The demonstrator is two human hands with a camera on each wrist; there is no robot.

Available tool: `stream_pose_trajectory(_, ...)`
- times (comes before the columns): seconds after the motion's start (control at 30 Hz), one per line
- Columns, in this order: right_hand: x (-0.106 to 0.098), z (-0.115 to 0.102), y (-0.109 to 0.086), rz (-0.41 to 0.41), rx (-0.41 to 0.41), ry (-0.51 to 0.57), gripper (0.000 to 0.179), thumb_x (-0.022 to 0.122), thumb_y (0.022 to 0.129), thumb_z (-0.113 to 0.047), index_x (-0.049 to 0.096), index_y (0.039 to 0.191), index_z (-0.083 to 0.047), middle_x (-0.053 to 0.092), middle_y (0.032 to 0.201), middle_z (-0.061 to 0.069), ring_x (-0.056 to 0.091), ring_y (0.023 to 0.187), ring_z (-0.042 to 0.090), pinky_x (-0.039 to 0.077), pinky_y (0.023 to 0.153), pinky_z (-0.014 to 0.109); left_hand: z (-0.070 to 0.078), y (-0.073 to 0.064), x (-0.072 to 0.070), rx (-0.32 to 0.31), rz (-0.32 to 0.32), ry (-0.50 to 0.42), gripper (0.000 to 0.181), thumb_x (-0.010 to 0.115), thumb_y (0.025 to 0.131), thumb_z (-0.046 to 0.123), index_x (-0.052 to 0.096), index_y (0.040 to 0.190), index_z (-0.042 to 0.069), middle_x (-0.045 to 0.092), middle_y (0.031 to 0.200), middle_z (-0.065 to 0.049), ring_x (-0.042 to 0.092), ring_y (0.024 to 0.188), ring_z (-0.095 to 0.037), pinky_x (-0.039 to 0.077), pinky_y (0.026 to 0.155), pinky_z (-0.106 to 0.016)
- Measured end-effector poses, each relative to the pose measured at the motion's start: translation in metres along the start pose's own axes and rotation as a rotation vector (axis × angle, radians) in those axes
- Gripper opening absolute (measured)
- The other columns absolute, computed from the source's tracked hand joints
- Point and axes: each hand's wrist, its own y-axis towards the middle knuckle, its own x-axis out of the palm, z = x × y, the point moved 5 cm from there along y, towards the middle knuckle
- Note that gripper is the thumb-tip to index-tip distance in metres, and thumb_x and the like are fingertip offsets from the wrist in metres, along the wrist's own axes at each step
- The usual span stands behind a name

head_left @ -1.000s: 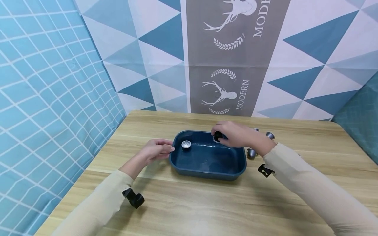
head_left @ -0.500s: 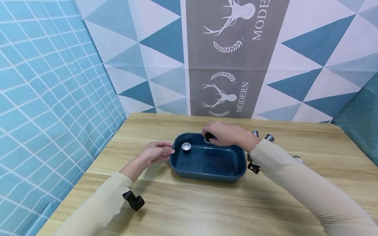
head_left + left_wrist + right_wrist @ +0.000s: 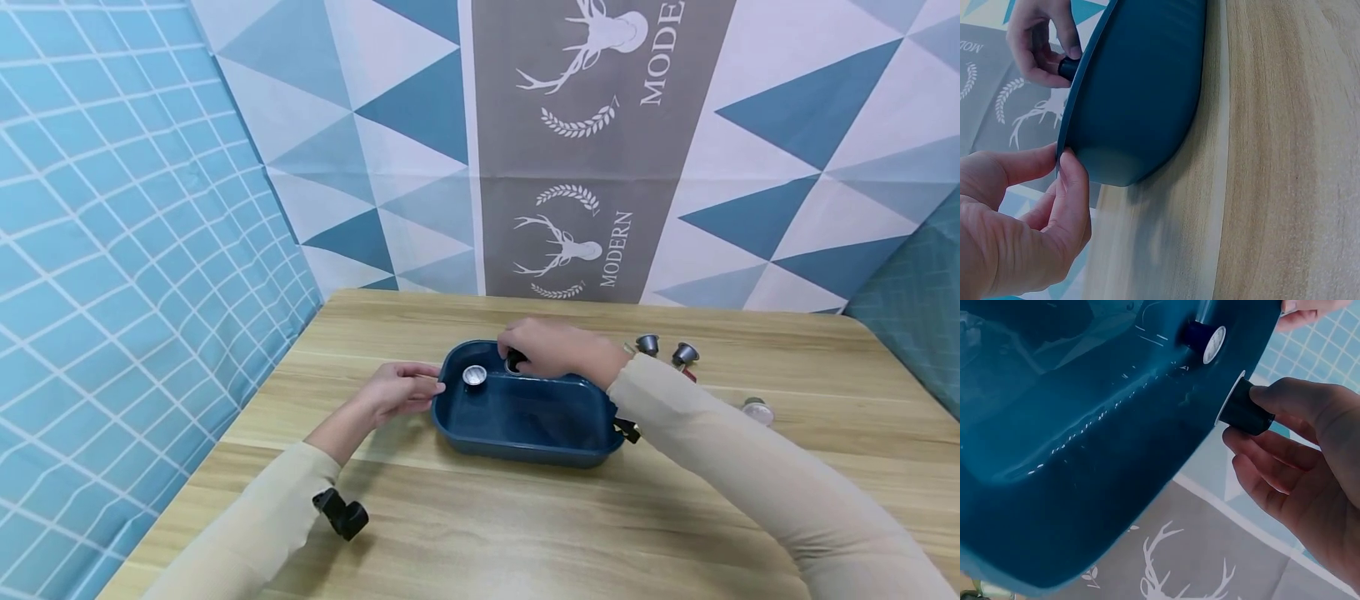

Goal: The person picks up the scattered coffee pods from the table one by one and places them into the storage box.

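A dark blue rectangular basin [image 3: 525, 421] with rounded corners stands on the wooden table. At its left end my left hand [image 3: 397, 392] pinches the rim between thumb and finger, as the left wrist view also shows. Above the basin's back left part, my right hand [image 3: 551, 343] grips a black coffee capsule [image 3: 1246, 412] by its sides, the pale rim facing the basin. Inside the basin near the left end sits a dark capsule with a silver lid [image 3: 474, 376], which the right wrist view shows as dark blue.
Right of the basin, on the table [image 3: 465, 533], lie a grey capsule [image 3: 648, 344], a second grey one [image 3: 684, 355] and a pale-lidded one [image 3: 758, 410]. My right forearm partly hides that area. A patterned cloth wall [image 3: 420, 200] rises behind the table.
My right hand has moved left along the basin's back side with the black capsule. The capsules on the right have come more into sight. The left hand keeps its place.
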Motion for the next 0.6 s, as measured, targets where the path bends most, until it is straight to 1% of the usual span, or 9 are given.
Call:
stream_pose_trajectory(0.17,0.004,-0.003,0.007,-0.050,0.035,-0.006,0.013,0.067,0.087,-0.004,0.065,0.100,-0.005,0.067,0.098,0.007,0.057,0.087,0.018,0.054,0.083,0.032,0.000,0.000,0.000,-0.009,0.009,-0.006,0.043,0.066,0.089,0.009,0.055,0.129,-0.001,0.067,0.090,0.004,0.062,0.077,-0.006,0.058,0.075,-0.021)
stream_pose_trajectory(0.3,0.008,-0.005,0.012,-0.095,0.040,-0.016,0.008,0.066,0.087,-0.004,0.064,0.095,-0.005,0.067,0.093,0.007,0.055,0.082,0.017,0.052,0.078,0.030,-0.001,0.000,-0.001,-0.007,0.016,-0.004,0.041,0.066,0.089,0.009,0.056,0.128,0.000,0.068,0.091,0.003,0.063,0.077,-0.007,0.058,0.075,-0.022)
stream_pose_trajectory(0.43,0.013,-0.003,0.017,-0.120,0.047,-0.005,0.005,0.066,0.087,-0.004,0.064,0.092,-0.005,0.066,0.089,0.006,0.053,0.077,0.015,0.050,0.073,0.026,-0.002,0.000,-0.001,-0.006,0.017,-0.004,0.042,0.066,0.089,0.009,0.056,0.129,-0.001,0.068,0.090,0.004,0.063,0.077,-0.007,0.059,0.076,-0.022)
stream_pose_trajectory(0.6,0.019,0.002,0.023,-0.153,0.085,0.007,0.006,0.066,0.088,-0.006,0.064,0.093,-0.006,0.066,0.091,0.005,0.055,0.079,0.015,0.051,0.075,0.026,0.000,0.000,-0.001,-0.007,0.016,-0.005,0.043,0.066,0.089,0.009,0.055,0.129,-0.001,0.068,0.090,0.003,0.062,0.078,-0.007,0.058,0.077,-0.022)
